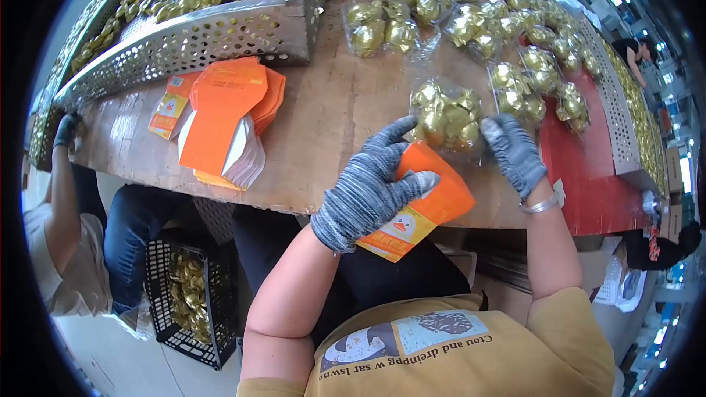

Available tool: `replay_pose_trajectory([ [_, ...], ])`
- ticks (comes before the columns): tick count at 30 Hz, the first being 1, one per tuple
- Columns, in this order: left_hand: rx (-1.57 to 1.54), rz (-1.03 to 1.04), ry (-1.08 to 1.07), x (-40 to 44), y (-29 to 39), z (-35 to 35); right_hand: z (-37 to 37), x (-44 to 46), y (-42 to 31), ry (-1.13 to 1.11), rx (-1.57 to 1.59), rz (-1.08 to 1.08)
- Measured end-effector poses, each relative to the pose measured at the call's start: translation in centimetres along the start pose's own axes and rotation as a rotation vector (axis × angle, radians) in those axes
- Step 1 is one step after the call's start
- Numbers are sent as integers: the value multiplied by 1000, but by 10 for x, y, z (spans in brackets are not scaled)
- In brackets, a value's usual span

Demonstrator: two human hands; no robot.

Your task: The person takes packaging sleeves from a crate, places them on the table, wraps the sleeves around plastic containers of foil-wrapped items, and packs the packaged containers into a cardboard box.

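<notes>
My left hand (pixel 368 191), in a grey striped knit glove, grips an orange and yellow paper carton (pixel 441 187) with a duck picture, thumb across its face. The left index finger stretches to the left edge of a clear plastic pack of gold-coloured pieces (pixel 445 119) lying on the table. At that pack's right edge is my right hand (pixel 515 153), gloved alike, with fingers extended; whether it presses on the plastic I cannot tell. The carton's upper end sits just below the pack, partly over the table edge.
More clear packs (pixel 507 15) cover the table's far right. Flat orange cartons (pixel 228 114) are stacked at left, below a perforated metal tray (pixel 213 33) of gold pieces. A co-worker's gloved hand (pixel 68 129) is far left. A black crate (pixel 217 309) stands on the floor.
</notes>
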State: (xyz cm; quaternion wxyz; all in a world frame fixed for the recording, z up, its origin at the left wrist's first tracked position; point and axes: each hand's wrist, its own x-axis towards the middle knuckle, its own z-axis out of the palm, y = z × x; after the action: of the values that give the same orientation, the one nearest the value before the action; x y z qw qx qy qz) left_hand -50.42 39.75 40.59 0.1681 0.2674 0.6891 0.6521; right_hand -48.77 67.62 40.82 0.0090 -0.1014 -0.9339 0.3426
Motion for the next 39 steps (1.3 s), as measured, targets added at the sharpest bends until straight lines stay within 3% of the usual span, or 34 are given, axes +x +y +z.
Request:
replay_pose_trajectory([
  [3, 123, 26, 16, 1, -8, 4, 3, 4, -10, -316, 988, 288],
  [4, 134, 30, 3, -1, -5, 5, 3, 3, -20, -307, 1081, 316],
  [6, 0, -188, -35, -5, 5, 4, 3, 14, 5, -307, 1115, 342],
  [7, 139, -65, -43, -6, 1, 3, 10, 20, 20, -320, 1131, 372],
  [8, 153, -66, -39, -9, -4, 3, 23, 23, 22, -294, 1250, 220],
  [10, 94, 27, 47, -18, -12, 4, 19, 13, 30, -311, 1108, 151],
  [11, -46, -28, 74, -23, -11, 4, 17, 4, 32, -317, 1097, 133],
  [13, 13, 0, 83, -29, -10, 2, 26, -17, 18, -128, 909, 32],
  [14, 65, 32, 89, -31, -9, 1, 25, -22, 15, -144, 795, -4],
  [16, 112, 61, 65, -33, -9, 0, 32, -39, 5, -70, 833, -82],
  [17, 178, 72, 24, -35, -9, -1, 37, -45, 4, -21, 796, -241],
  [18, 86, 64, 32, -35, -10, 3, 43, -47, 5, -31, 805, -243],
  [24, 251, 131, 20, -42, -9, 2, 60, -58, 7, 39, 827, -299],
  [31, 202, 108, 55, -52, -12, 7, 66, -58, 12, 138, 814, -305],
  [33, 51, 105, 71, -57, -15, 7, 39, -50, 2, 134, 775, -329],
  [36, 238, 184, 117, -62, 0, 5, -17, -26, -29, -33, 488, -435],
  [37, 294, 214, 77, -60, 7, 4, -31, -19, -43, -195, 449, -383],
  [39, 297, 224, 11, -56, 7, 12, -33, -2, -50, -247, 252, -508],
])
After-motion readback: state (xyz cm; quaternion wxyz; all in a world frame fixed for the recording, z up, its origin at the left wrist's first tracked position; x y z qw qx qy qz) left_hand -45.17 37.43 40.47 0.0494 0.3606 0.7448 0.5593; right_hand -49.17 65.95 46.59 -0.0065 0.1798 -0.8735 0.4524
